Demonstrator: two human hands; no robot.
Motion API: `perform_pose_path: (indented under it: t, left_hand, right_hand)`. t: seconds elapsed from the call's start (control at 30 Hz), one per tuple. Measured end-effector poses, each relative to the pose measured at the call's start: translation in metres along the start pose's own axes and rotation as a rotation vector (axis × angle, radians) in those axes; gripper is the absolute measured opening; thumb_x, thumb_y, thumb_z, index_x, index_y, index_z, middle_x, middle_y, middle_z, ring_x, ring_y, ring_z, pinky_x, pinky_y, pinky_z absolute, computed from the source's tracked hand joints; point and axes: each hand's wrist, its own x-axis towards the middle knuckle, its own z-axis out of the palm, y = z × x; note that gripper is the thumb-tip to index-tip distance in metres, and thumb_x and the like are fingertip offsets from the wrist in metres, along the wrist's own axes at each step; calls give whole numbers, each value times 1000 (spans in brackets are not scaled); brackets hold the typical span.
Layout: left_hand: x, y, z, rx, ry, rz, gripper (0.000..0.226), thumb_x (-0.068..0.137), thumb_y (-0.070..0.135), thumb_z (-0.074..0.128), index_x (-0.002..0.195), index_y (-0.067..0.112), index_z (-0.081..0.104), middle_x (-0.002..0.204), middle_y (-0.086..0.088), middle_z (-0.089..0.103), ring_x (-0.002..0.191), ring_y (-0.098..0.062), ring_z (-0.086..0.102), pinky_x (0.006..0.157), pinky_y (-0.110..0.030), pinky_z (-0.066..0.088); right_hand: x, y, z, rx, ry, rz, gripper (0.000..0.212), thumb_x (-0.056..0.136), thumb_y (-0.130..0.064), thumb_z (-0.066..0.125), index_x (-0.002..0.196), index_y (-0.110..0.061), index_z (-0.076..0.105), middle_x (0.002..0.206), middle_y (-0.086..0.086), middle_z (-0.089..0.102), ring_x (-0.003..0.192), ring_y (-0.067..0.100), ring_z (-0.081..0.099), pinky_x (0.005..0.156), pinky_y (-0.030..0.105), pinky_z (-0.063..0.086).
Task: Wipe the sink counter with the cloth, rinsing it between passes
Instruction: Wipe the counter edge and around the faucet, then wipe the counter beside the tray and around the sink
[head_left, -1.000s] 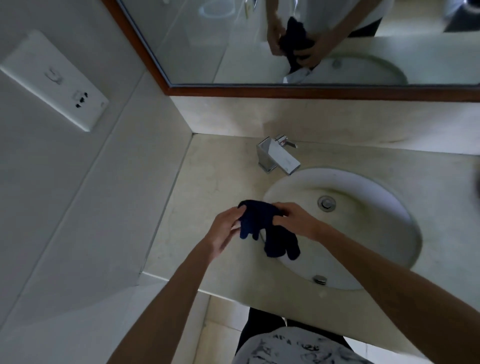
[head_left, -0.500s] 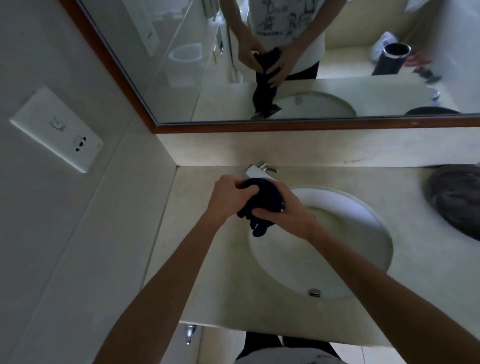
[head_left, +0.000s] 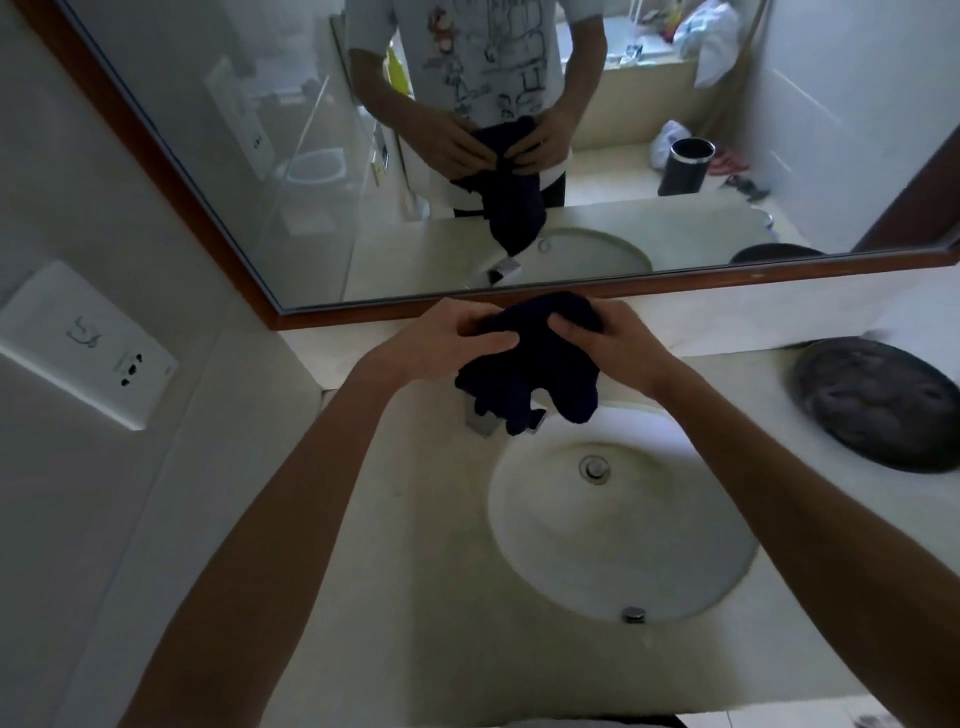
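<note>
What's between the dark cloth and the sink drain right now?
In the head view, the faucet peeks out just under the dark cloth; below it only bare white basin runs to the drain.

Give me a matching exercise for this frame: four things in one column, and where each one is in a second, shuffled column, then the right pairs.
Things:
1. cloth
2. drain plug
3. dark round dish
4. wall socket plate

Places:
A. on the side wall, left of the mirror
B. held up in both hands, left hand and right hand, over the tap
C. on the counter, right of the sink
D. at the bottom of the sink bowl

Pairs: 1-B, 2-D, 3-C, 4-A
</note>
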Motion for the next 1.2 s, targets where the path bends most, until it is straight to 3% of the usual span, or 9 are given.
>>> perform_pose_path:
  t: [0.1, 0.23, 0.4, 0.67, 0.77, 0.87, 1.0, 1.1, 1.2]
  left_hand:
    - [12, 4, 3, 79, -13, 30, 49, 84, 40, 81, 128, 28, 64, 114, 12, 73, 104, -6, 70, 90, -32, 59]
    - [33, 9, -2, 200, 16, 47, 42, 80, 37, 84, 117, 20, 71, 106, 7, 75, 96, -7, 72, 88, -38, 60]
    - [56, 31, 2, 180, -98, 2, 42, 90, 32, 76, 128, 16, 65, 112, 6, 71, 92, 1, 69, 73, -16, 56]
    - [98, 28, 76, -58, 45, -41, 35, 92, 25, 75, 124, 14, 69, 117, -4, 74, 108, -20, 71, 96, -43, 58]
    - [114, 26, 112, -39, 51, -112, 28, 91, 25, 76, 119, 21, 72, 105, 5, 78, 100, -16, 73, 82, -31, 61]
    - [124, 15, 144, 121, -58, -213, 34, 79, 22, 87, 109, 25, 73, 87, 15, 77, 81, -2, 73, 66, -19, 55]
    - [135, -20, 186, 315, 24, -276, 19, 77, 21, 86, 72, 22, 68, 58, 15, 65, 54, -1, 60, 52, -20, 42]
    - [138, -45, 207, 326, 62, -377, 23, 83, 25, 80, 72, 11, 64, 61, -1, 67, 57, -22, 64, 51, -30, 42]
    - [135, -66, 221, 376, -1, -508, 30, 86, 29, 73, 64, 23, 54, 55, 3, 57, 51, -15, 55, 50, -23, 35]
  right_hand:
    - [10, -12, -12, 5, -14, 13, 24, 103, -29, 56, 104, -12, 72, 92, 0, 75, 85, 11, 72, 73, 28, 55]
    - [24, -21, -42, -48, -64, 28, 26, 106, -27, 51, 117, -8, 65, 103, 3, 72, 92, 10, 69, 82, 24, 56]
    - [32, -12, -79, -93, -91, 34, 29, 107, -28, 48, 119, -8, 64, 112, 12, 70, 97, 19, 69, 83, 26, 58]
    - [13, 77, -115, 315, 21, 167, 32, 95, -42, 64, 112, -15, 71, 105, 0, 76, 101, 18, 73, 82, 29, 59]
    - [2, 127, -130, 304, -139, 211, 44, 83, -25, 81, 123, -12, 67, 114, 5, 75, 105, 23, 72, 87, 37, 60]
    - [-4, 170, -145, 225, -101, 164, 43, 81, -5, 82, 120, -12, 66, 109, 2, 75, 101, 15, 71, 84, 31, 59]
    - [-14, 224, -151, 137, -94, 157, 38, 82, -14, 83, 116, -23, 68, 104, -10, 75, 94, 4, 71, 76, 23, 57]
    - [-27, 258, -144, 182, -167, 247, 43, 84, -19, 81, 123, -28, 65, 108, -14, 74, 95, 3, 71, 76, 24, 59]
    - [-38, 280, -134, 156, -213, 301, 42, 86, -21, 79, 124, -30, 63, 107, -21, 71, 92, -6, 68, 74, 18, 56]
